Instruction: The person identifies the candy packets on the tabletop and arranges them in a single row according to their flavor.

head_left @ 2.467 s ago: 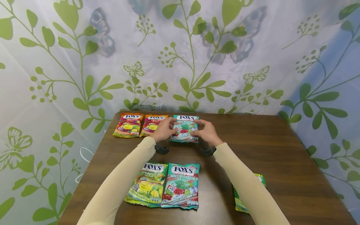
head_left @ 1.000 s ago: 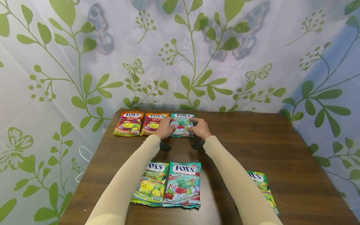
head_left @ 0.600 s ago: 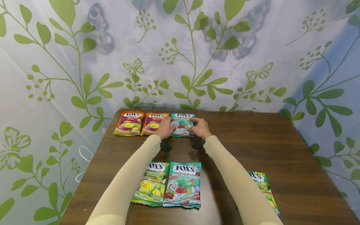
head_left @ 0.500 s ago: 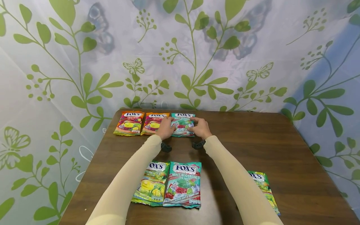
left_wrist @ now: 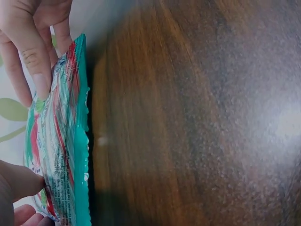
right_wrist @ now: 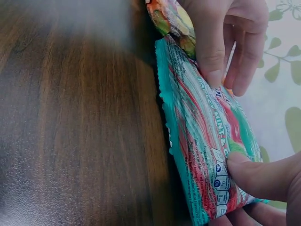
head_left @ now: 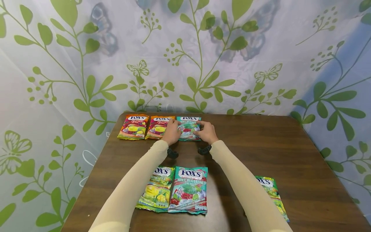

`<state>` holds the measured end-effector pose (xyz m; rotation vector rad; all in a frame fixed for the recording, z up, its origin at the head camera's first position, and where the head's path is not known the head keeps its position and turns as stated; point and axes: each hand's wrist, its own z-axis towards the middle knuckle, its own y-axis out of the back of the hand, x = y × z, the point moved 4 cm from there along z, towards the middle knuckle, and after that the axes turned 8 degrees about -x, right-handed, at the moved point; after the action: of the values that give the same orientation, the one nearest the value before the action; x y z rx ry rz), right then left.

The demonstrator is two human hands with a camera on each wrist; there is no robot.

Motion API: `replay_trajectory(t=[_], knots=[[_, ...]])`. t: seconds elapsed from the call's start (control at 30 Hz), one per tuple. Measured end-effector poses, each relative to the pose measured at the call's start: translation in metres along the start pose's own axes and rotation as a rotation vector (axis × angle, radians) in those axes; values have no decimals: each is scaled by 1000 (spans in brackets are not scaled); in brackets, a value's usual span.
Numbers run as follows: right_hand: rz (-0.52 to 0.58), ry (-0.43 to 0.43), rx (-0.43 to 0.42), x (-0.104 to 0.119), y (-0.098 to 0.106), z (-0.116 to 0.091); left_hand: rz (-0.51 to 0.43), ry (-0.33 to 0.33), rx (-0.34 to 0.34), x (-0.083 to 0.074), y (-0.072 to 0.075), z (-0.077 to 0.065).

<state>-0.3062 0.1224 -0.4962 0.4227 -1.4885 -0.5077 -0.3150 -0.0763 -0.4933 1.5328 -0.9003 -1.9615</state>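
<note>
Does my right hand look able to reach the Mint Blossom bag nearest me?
Probably yes: nothing covers the nearer Mint Blossom bag, though your right hand would first have to release the farther bag.

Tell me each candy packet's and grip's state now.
Far mint packet: face up, pinched at both sides
Left grip: pinching far mint packet
Right grip: pinching far mint packet
Leftmost orange packet: lying face up
Second orange packet: face up, partly behind left grip
Near mint packet: face up, fully visible
Spring tea packet: face up, partly behind left sleeve
Rightmost packet: face up, partly behind right sleeve
</note>
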Motion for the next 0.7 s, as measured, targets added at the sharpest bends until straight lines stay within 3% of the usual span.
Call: replay_trajectory(t=[0.27,0.37,0.5,0.7], knots=[[-19,18,-22,7,3,-4,32,-62,-15,-1,2,-2],[-42,29,-32,9,4,-4,0,-106,-32,-1,5,-2],[-76,40,-53,12,6,-5,-78,-141,-53,19,-5,9],[-101,78,-76,21,15,-13,-81,-184,-68,44,-23,26]])
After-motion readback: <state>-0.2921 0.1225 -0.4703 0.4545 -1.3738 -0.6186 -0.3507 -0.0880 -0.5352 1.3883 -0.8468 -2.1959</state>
